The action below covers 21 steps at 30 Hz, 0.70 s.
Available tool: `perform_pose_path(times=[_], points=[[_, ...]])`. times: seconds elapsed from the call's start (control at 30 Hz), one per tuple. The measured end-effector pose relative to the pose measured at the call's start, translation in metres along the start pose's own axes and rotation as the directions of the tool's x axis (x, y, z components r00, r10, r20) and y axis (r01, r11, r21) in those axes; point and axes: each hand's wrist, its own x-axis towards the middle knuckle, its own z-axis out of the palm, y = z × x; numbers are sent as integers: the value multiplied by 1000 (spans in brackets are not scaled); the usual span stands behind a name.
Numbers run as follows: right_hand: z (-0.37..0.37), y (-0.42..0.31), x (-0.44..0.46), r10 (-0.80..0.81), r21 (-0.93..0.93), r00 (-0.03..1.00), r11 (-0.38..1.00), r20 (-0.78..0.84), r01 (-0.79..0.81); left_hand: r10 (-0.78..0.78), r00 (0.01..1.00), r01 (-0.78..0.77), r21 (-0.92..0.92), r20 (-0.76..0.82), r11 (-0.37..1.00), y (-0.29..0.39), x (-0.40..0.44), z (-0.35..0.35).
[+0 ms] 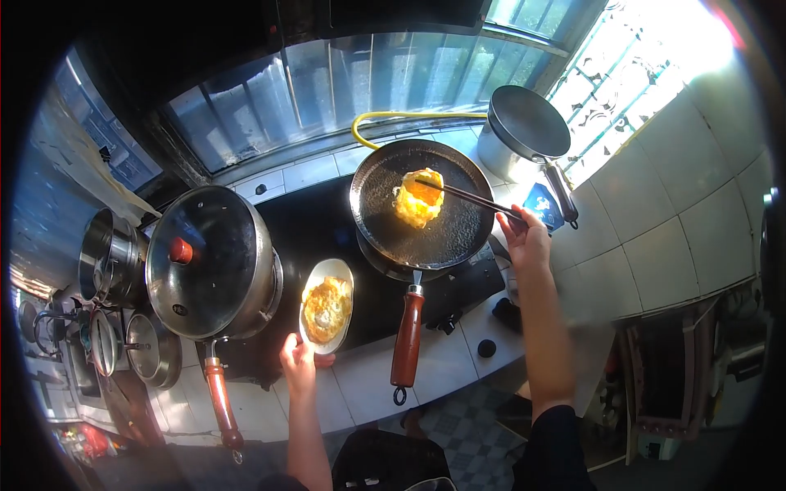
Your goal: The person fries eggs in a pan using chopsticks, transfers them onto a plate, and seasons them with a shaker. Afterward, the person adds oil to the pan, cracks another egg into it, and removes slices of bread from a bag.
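My right hand (526,239) is closed on a pair of dark chopsticks (475,199). Their tips touch a golden fried egg (419,204) that lies in the black frying pan (385,233), whose surface glistens with oil. The pan sits on the stove with its reddish wooden handle (408,340) pointing toward me. In my left hand (298,357) is a white oval dish (349,288), gripped at its near edge and held left of the pan. Another browned fried egg (326,309) rests in that dish.
Left on the black stove (315,225) stands a lidded pan (201,262), its handle sticking out over the front edge. A grey-lidded pot (528,123) is at the back right, near a yellow hose (385,116). More pots (110,258) crowd the far left. A tiled wall (679,221) bounds the right.
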Motion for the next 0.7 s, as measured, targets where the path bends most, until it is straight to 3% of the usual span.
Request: perform_pose_path(times=[0.33, 0.4, 0.47, 0.53, 0.7], points=[[34, -55, -40, -161, -44, 980, 985, 119, 168, 59, 989, -44, -108, 137, 993, 55, 19, 51], [42, -65, -54, -173, -42, 972, 982, 161, 182, 132, 975, -103, -162, 179, 981, 55, 27, 65], [48, -71, -70, -191, -40, 957, 978, 216, 204, 54, 987, -30, -159, 154, 987, 67, 32, 84], [55, -72, -91, -212, -13, 941, 975, 264, 224, 128, 978, -94, -199, 166, 975, 63, 40, 98], [49, -51, -121, -89, -52, 953, 993, 289, 109, 161, 978, -113, -312, 132, 943, 70, 36, 124]])
